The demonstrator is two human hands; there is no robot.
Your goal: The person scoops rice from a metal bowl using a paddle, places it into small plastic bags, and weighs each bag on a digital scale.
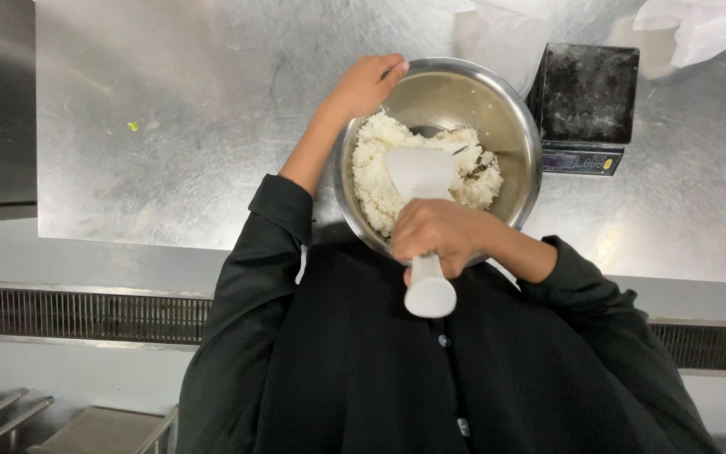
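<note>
Mixing step, judged: right hand (440,235) clamped on white rice paddle (422,219), blade in cooked rice (380,168) inside steel bowl (510,126) on desk (195,118). Left hand (367,84) grips bowl rim, steadying. Next calls for firm bowl hold w/ gentle folding strokes.

There is a single view, from a camera worn on the person's head. It looks almost straight down over the black-clad chest and both arms onto a steel counter (195,126). The counter's far side runs along the top of the frame and the person's body fills the bottom. It sits close: a metal bowl (497,101) and a black scale (586,92) fall near the middle, at arm's reach. At lower left, what seems to be a lower shelf (102,429) shows, partly cut off.
</note>
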